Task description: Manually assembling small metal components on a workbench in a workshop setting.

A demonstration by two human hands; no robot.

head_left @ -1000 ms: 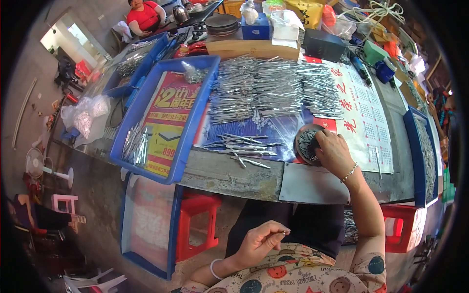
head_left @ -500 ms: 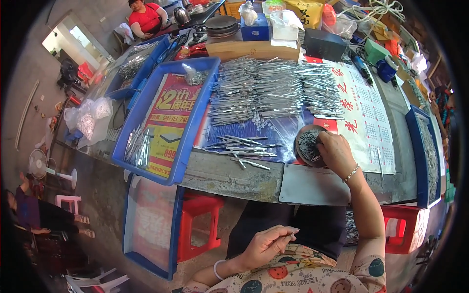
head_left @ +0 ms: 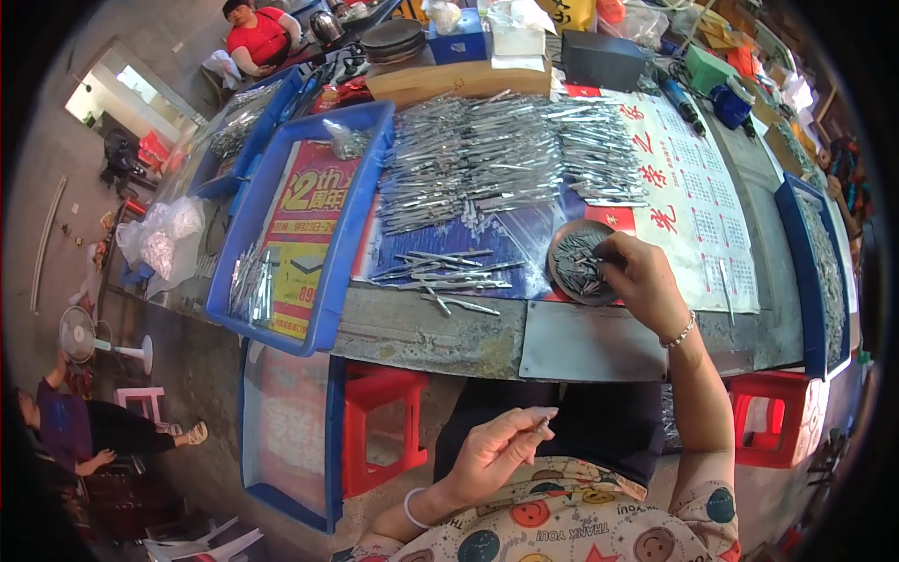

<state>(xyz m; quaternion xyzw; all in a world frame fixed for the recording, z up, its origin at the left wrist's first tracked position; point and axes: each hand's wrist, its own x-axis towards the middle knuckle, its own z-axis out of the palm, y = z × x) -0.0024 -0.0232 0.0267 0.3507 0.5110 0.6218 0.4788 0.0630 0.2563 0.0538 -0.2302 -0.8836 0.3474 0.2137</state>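
My right hand (head_left: 641, 286) reaches into a round brown bowl (head_left: 554, 272) near the table's front edge. Small dark grey metal pieces (head_left: 576, 260) fill the bowl, and the hand's fingertips are pinched together among them; what they grip is hidden. Over my lap, my left hand (head_left: 496, 454) pinches a small metal piece (head_left: 543, 426) between thumb and fingers; only its tip shows. Left of the bowl lies a loose little pile of slim silver metal rods (head_left: 449, 272). Behind it are several dense rows of similar rods (head_left: 510, 159).
At left stands a blue tray (head_left: 342, 272) with some rods and a plastic bag. Another blue tray (head_left: 807, 267) of metal pieces is at far right. A grey plate (head_left: 581, 342) lies at the front edge. Red stools (head_left: 412, 421) stand below. A person in red (head_left: 257, 42) sits at the back left.
The view has shifted slightly, so the table sits a little further left and higher. My right hand's fingers have drawn toward the bowl's right side, uncovering more pieces. My left hand keeps its pinch.
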